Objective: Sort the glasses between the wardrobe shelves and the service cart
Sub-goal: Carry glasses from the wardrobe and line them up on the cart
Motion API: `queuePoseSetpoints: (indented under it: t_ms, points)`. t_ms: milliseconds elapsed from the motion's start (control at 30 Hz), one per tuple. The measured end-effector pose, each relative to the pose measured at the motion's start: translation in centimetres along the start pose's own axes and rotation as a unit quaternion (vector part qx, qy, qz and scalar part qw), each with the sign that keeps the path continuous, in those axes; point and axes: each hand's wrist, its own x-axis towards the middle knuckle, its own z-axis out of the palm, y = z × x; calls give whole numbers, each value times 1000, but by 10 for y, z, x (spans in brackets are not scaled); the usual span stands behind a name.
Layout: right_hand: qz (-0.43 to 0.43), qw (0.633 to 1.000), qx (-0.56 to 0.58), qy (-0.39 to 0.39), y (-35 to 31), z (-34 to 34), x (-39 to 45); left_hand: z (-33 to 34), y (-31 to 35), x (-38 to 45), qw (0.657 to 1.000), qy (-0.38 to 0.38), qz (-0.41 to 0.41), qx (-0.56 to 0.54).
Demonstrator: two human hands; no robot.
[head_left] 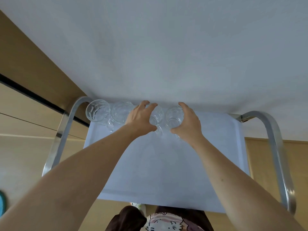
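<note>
Here, two bare hands reach to the far edge of the service cart (166, 164), whose white top tray fills the middle of the frame. The left hand (140, 119) has its fingers (150, 105) curled over the top of one glass (156, 118) with the thumb hooked round the near side, so it grips that glass. The right hand (188, 124) wraps another glass (174, 117) the same way, fingers over the far side and thumb low at the base.

Counted, there are four clear patterned glasses, all in a row along the top edge of the tray: the two held ones at centre, touching or just beside each other, and two more to the left of them, one (98, 111) by the cart's metal handle (66, 130) at upper left and one (121, 112) just beside the left hand. At least some seem to have small handles, though the glass is too clear to be sure.

Judging by the grips, the step in hand is either setting this pair down on the cart or picking it up; which one cannot be told. The next move calls for keeping the two glasses from knocking together and clear of the neighbour at the left.

The wardrobe shelves are not plainly in view; only brown panels (33, 72) show at upper left.
</note>
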Motion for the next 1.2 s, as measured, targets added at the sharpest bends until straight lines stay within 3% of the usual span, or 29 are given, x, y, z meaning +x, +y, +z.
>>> queuePoseSetpoints:
  t_ms: [333, 500, 733, 933, 1200]
  points:
    - [-15, 999, -33, -24, -9, 0, 8, -4, -4, -2, 999, 3, 33, 36]
    - [-17, 998, -44, -44, -10, -3, 4, -40, -35, -9, 997, 11, 9, 78]
    - [-63, 978, -199, -12, -40, 26, -1, -53, -66, -19, 977, -103, -4, 186]
    - [-81, 970, -229, -30, -47, 48, 0, -46, -74, -13, 994, -2, -1, 105]
    - [-73, 973, -216, -14, -46, 49, -5, -45, -79, -18, 997, 9, -2, 80]
